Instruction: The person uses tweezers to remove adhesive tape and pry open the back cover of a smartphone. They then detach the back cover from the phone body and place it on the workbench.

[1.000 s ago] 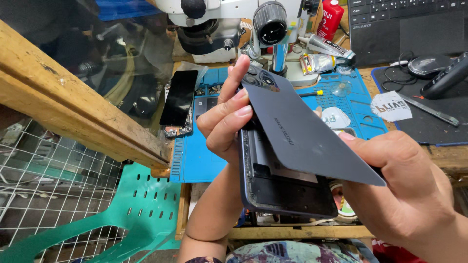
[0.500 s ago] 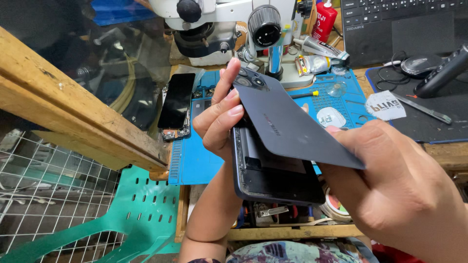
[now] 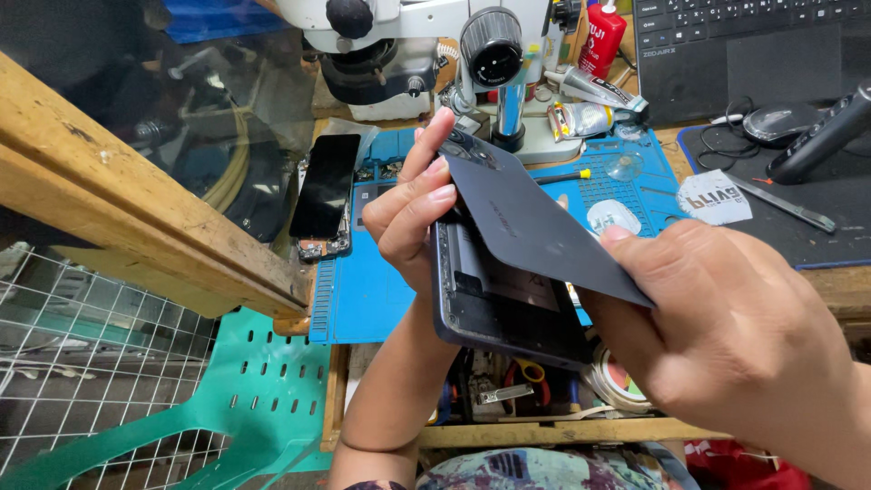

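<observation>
Between our two hands, above the blue mat (image 3: pixel 363 290), we hold an opened phone (image 3: pixel 499 304). Our left hand (image 3: pixel 413 218) is curled around the phone's left edge, fingers resting on the back cover (image 3: pixel 535 222). Our right hand (image 3: pixel 726 336) pinches the cover's lower right corner, tilting it up off the body. Beyond the left hand stands a microscope (image 3: pixel 408 45).

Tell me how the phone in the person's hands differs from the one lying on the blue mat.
The held phone is opened up: its dark grey back cover is lifted at an angle by the right hand, baring the inside, while the left hand steadies the body. The phone on the blue mat lies untouched, black screen up, with small parts showing at its lower end. The held one is tilted in the air; the other rests flat. Both are dark slabs.
</observation>
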